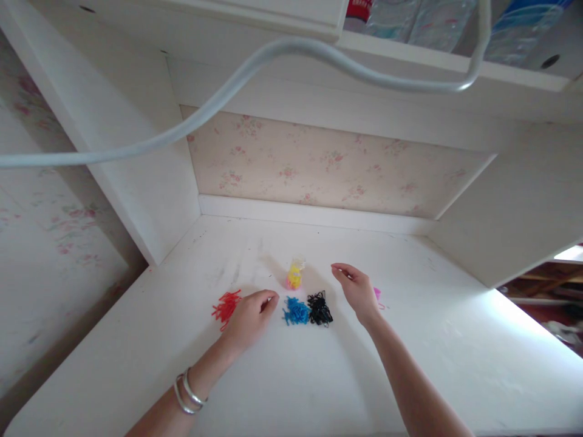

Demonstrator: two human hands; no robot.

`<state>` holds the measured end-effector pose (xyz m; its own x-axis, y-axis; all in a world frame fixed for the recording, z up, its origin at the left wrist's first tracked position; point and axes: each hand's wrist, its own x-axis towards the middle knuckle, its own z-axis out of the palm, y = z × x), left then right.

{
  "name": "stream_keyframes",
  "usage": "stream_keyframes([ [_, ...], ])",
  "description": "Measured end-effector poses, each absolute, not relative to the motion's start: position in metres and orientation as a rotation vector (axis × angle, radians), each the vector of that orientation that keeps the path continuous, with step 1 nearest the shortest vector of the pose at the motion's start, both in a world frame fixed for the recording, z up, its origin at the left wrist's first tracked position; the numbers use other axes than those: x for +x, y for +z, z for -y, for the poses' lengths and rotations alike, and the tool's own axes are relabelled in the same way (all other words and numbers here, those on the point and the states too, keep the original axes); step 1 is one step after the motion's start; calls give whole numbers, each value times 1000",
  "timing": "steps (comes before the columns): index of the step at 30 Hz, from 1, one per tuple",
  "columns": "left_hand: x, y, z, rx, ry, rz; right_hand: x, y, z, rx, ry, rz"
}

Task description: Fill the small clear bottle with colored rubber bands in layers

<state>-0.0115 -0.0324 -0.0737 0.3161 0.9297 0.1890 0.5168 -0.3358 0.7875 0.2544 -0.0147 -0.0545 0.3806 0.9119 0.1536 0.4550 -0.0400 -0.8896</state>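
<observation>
On my feed the left hand [251, 315] reaches in over the white desk [268, 394], its fingers curled and the thumb drawn in by the forefinger; I cannot tell whether it pinches anything. It partly covers the pile of red bands [225, 306], with its fingertips pointing toward the pile of blue bands [297, 311]. I see the pile of black bands [320, 308] lying right beside the blue one, and just behind these two stands a small clear bag [295, 277] with yellow and pink contents. The right hand [357, 291] is to the right of the black pile, thumb and fingertips brought close together, and again I cannot make out whether something sits between them. A pink item [377, 294], mostly hidden from me, shows beyond that hand's outer edge. I count two silver bangles [194, 397] on the left wrist, and a white cable [291, 45] crosses the top of my view, in front of the shelf with clear plastic bottles [394, 18]
</observation>
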Motion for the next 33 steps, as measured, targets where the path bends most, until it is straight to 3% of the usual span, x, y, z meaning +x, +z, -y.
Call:
stream_keyframes([
  [6,-8,-72,34,2017,865,-1264,311,-89,54,-2125,143,1518],
  [12,-7,-75,32,1983,870,-1269,318,-100,66,-2432,222,1668],
  [22,-8,-79,32,1965,861,-1266,316,-100,54,-2385,243,1600],
  [33,-8,-68,37,1986,861,-1245,302,-99,58,-1977,303,1464],
])
